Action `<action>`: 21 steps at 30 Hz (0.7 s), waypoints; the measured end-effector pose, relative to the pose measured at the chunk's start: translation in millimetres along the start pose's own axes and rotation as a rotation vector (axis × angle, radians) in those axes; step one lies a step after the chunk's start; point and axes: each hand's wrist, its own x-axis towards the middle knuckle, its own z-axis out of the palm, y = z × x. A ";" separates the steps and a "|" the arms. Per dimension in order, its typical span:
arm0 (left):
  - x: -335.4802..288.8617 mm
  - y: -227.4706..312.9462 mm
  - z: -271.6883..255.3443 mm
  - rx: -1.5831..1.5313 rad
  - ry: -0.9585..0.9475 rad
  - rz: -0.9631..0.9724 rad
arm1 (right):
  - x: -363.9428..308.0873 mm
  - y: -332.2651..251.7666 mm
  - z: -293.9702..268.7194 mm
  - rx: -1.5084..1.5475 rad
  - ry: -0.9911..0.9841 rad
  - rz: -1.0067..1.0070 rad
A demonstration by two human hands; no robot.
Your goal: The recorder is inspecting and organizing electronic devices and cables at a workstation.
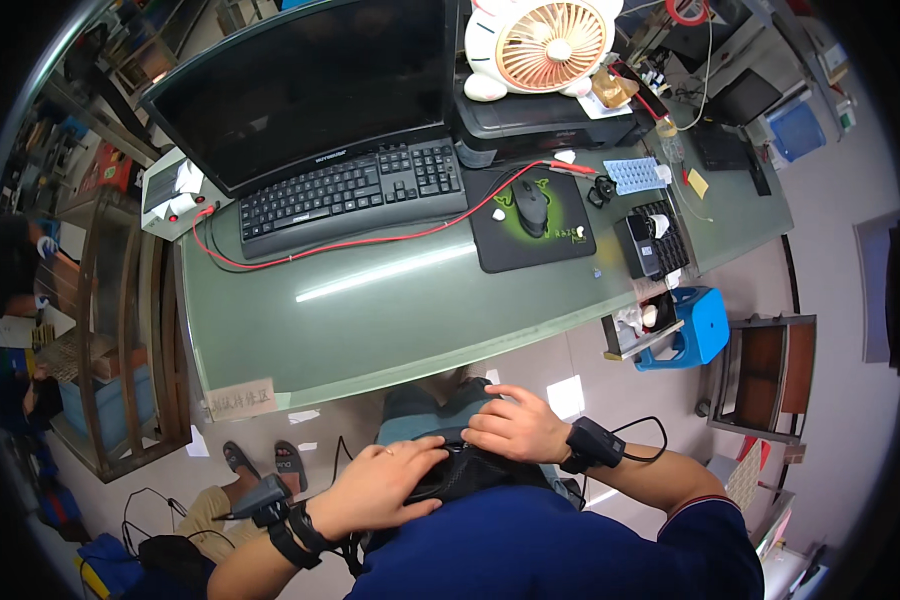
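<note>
The left hand and right hand rest at the waist, fingers loosely bent against a black fabric item directly beneath them; whether either grasps it cannot be told. Beyond the fingertips lies a glossy green desktop; farther ahead stand a keyboard and dark monitor. Right of the fingers, a blue stool adjoins an open drawer; leftward, a wooden-framed rack stands on pale flooring.

Workshop, desk, monitor, keyboard, red cable
</note>
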 end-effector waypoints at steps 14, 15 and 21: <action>-72.0 -17.5 1.6 -0.165 0.315 -0.233 | 10.9 8.9 -7.3 -0.043 -0.020 -0.042; -78.1 -22.5 12.6 -0.290 0.284 -0.173 | 12.2 6.4 -8.0 -0.038 -0.025 -0.047; -71.5 3.7 36.4 -0.165 0.274 -0.150 | -2.3 7.8 -4.1 0.022 0.019 0.023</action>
